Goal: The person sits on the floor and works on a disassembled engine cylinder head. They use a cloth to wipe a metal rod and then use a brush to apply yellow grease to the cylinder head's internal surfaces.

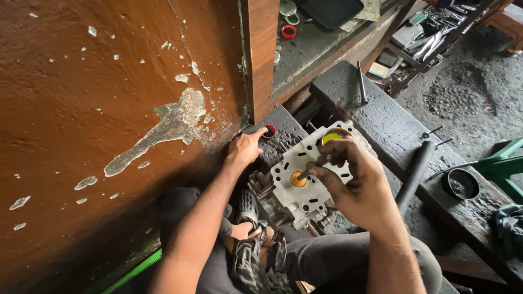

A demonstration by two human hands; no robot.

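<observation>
Cylinder head: cast metal, likely heavy, rigid; best gripped by outer edges. Right hand pinching lapping stick on orange valve. Left hand, forefinger extended, touching red-rimmed tin.

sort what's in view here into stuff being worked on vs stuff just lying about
In use:
grey metal cylinder head
thin stick with orange suction cup, in right hand
small red-rimmed tin, touched by left hand

Lying about:
black round dish
dark metal pipe
loose metal valve

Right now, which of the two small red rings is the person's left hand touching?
The red ring on the dark bench beside the brown wall, under the left hand; the other ring lies untouched on the upper shelf.
</observation>
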